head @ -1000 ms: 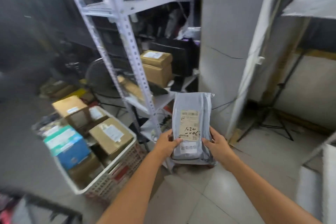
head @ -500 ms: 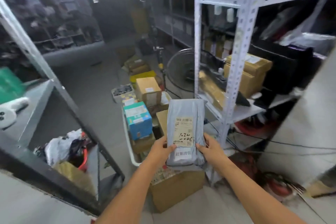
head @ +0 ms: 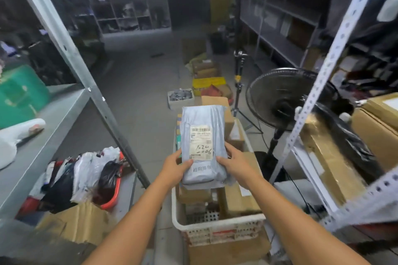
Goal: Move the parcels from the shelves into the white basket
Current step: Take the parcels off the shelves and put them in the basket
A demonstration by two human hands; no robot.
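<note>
I hold a grey plastic mailer parcel (head: 200,118) with a white shipping label upright in both hands. My left hand (head: 175,166) grips its lower left edge and my right hand (head: 233,162) its lower right edge. The parcel hangs directly above the white perforated basket (head: 217,225), which stands on the floor and holds several cardboard boxes (head: 239,198). More brown boxes (head: 374,127) lie on the white shelf at the right.
A grey metal shelf (head: 41,127) with a slanted upright stands at the left, bags (head: 90,170) below it. A black standing fan (head: 280,97) is right of the basket, beside the white shelf post (head: 312,97). Boxes (head: 206,84) sit on the aisle floor beyond.
My view has swung left from the white shelf toward the aisle. The parcel, held in both hands throughout, now sits over the basket, which has come directly below me.
</note>
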